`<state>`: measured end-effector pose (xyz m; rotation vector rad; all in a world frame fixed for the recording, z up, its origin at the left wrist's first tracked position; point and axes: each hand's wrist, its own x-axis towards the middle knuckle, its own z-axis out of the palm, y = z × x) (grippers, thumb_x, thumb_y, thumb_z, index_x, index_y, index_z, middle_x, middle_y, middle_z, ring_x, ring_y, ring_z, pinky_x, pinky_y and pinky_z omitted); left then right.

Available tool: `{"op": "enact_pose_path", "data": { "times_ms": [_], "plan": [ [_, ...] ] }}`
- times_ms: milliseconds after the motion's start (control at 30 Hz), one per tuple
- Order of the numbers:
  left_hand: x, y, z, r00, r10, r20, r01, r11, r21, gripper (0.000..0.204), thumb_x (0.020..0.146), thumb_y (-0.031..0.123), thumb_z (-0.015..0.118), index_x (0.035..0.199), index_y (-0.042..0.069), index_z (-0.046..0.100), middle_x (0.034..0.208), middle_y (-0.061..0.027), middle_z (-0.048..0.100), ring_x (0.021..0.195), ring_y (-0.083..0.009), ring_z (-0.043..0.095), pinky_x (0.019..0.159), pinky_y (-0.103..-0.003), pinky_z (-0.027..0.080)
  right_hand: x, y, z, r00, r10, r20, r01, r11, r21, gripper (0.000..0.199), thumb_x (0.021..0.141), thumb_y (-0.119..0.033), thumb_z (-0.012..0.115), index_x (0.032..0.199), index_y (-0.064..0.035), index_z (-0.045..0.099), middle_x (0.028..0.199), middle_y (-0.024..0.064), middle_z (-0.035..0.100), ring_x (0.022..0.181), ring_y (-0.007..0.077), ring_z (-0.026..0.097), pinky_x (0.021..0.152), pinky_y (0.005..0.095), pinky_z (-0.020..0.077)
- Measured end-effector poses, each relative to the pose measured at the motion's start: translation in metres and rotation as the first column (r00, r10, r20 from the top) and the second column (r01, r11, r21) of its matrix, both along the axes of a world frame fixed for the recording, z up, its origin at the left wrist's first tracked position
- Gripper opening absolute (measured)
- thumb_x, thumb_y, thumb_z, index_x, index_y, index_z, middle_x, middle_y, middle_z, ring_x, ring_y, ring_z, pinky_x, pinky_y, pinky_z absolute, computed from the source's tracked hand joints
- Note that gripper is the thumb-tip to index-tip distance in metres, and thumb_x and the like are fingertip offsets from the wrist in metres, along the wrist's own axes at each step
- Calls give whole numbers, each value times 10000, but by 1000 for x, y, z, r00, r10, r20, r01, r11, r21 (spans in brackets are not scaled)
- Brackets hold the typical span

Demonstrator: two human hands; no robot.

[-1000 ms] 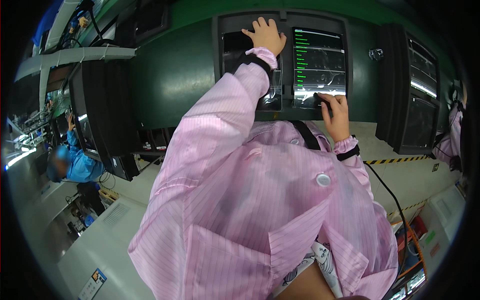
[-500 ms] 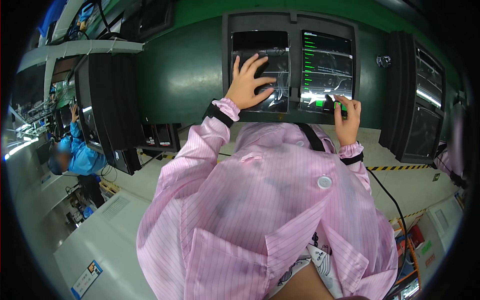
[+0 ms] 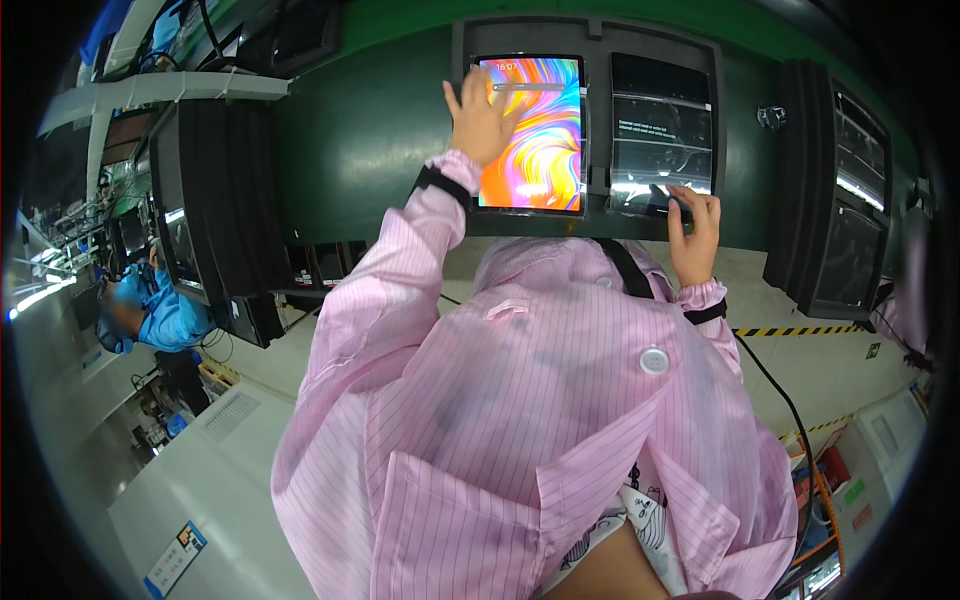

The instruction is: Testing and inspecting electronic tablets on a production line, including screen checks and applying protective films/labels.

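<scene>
Two tablets lie side by side in a dark tray [image 3: 596, 150]. The left tablet [image 3: 545, 150] is lit with a bright, multicoloured swirling wallpaper. My left hand [image 3: 483, 125] is over its upper left part, fingers spread and slightly blurred, holding nothing. Whether those fingertips touch the glass I cannot tell. On the right, the other tablet [image 3: 655, 145] has a dark screen with small lines of pale text and light reflections. My right hand [image 3: 697, 235] is at its lower right corner, fingers bent with thumb and forefinger apart, and nothing shows in its grip.
Dark stacked trays [image 3: 820, 200] with tablets stand at the right, and another black stack [image 3: 225, 200] stands at the left. A small metallic object [image 3: 770, 118] lies on the green bench [image 3: 365, 150]. A person in blue [image 3: 170, 310] is at the far left.
The left tablet's screen has gone from dark to the colourful wallpaper. Green lines and boxes have left the right screen. My left hand has moved up; my right hand has barely moved.
</scene>
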<state>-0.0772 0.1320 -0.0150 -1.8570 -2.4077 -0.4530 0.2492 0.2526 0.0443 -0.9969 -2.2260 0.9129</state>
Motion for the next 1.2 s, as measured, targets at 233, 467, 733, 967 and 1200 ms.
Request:
{"op": "enact_pose_path", "data": {
  "times_ms": [233, 467, 733, 967, 1200],
  "plan": [
    [-4, 11, 40, 968, -108, 226, 79, 988, 133, 244, 906, 323, 571, 1059, 212, 725, 1450, -107, 400, 1383, -335, 288, 1116, -602, 96, 3, -2, 4, 999, -13, 37, 13, 1000, -13, 192, 874, -18, 601, 1056, -41, 657, 965, 95, 624, 978, 235, 573, 860, 329, 456],
    [21, -39, 19, 926, -270, 264, 285, 958, -23, 272, 869, 354, 631, 1054, 174, 717, 1433, -120, 409, 1372, -338, 298, 1114, -627, 89, 9, -6, -4, 999, -13, 31, 14, 999, -46, 188, 875, -20, 600, 1053, -41, 656, 1027, 104, 611, 973, 225, 573, 840, 324, 465],
    [6, -41, 30, 862, 253, 438, -368, 908, 201, 586, 854, 224, 653, 1342, 2, 416, 1363, -261, 397, 1252, -430, 414, 1056, -442, 352, 18, 38, -39, 970, -166, 178, 80, 908, 412, 362, 880, -216, 650, 1190, -39, 591, 1182, 185, 585, 1096, 329, 526, 981, 413, 377],
    [31, -84, -10, 490, 182, 852, -458, 886, 75, 740, 809, 129, 659, 1426, -42, 288, 1422, -261, 385, 1326, -372, 382, 1109, -390, 290, 39, 93, -76, 931, -360, 60, 347, 823, -450, 573, 960, -416, 556, 1284, 56, 532, 1254, 169, 589, 1150, 221, 555, 992, 292, 393],
    [37, -89, 0, 625, 222, 748, -365, 931, 28, 874, 760, 53, 714, 1465, -16, 201, 1454, -238, 328, 1372, -296, 320, 1128, -357, 243, 44, 93, -96, 920, -389, 50, 373, 826, -424, 594, 959, -409, 563, 1320, 58, 499, 1275, 172, 574, 1177, 211, 535, 1002, 283, 381]
  ]
}}
